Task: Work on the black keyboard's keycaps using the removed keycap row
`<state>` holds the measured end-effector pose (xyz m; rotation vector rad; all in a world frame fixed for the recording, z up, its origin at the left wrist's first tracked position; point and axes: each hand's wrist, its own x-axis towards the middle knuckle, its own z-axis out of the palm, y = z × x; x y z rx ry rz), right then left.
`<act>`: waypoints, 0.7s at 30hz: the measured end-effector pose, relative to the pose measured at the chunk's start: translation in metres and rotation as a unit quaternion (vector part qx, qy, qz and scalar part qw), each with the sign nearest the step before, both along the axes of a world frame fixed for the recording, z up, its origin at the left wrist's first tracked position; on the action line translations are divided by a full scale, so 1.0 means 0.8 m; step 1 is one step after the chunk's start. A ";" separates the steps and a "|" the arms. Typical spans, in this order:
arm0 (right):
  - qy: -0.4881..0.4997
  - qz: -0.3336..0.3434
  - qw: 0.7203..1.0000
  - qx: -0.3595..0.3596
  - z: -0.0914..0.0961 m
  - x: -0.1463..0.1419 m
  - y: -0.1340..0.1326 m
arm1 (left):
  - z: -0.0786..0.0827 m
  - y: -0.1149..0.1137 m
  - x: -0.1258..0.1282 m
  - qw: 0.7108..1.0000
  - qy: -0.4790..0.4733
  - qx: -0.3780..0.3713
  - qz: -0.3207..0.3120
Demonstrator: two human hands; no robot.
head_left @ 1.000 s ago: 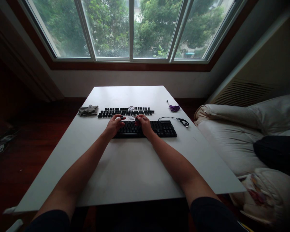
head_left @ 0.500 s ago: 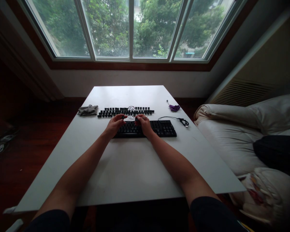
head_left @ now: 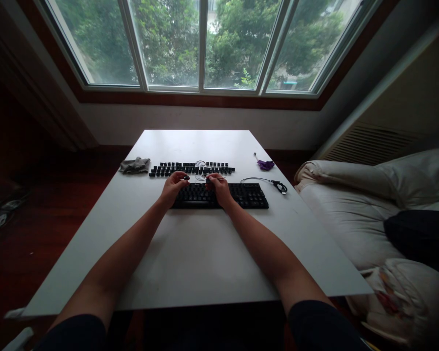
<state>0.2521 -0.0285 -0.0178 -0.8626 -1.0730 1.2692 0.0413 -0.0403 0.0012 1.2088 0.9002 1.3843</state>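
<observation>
My left hand (head_left: 173,188) is over the left part of a black keyboard (head_left: 241,196), pinching a small black keycap (head_left: 186,178) between thumb and fingertips. My right hand (head_left: 219,187) is closed above the middle of the keyboard. It grips a thin, light-coloured tool (head_left: 222,178) whose end sticks out to the right; its kind is too small to make out. A dark piece (head_left: 208,180) shows at the right fingertips. Behind the keyboard, loose black keycaps (head_left: 164,169) lie in rows. Thin wire loops (head_left: 200,163) lie among them. My hands cover part of the keyboard.
A grey cloth (head_left: 135,165) lies at the left edge of the white table (head_left: 190,258). On the right are a purple cloth (head_left: 266,165), a thin stick (head_left: 255,156) and a coiled USB cable (head_left: 279,186). A pale sofa (head_left: 346,214) stands right of the table.
The whole view has shifted slightly as the head moved. Both hands stay over the keyboard, holding the same things, with only small finger movement.
</observation>
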 end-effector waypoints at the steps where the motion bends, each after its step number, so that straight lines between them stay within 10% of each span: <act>1: -0.004 0.001 1.000 0.001 0.000 0.000 0.000 | -0.001 0.001 0.000 1.000 0.021 0.016 0.010; 21: -0.018 0.004 1.000 -0.008 0.003 -0.001 -0.002 | 0.005 -0.015 -0.008 0.918 0.326 0.148 0.167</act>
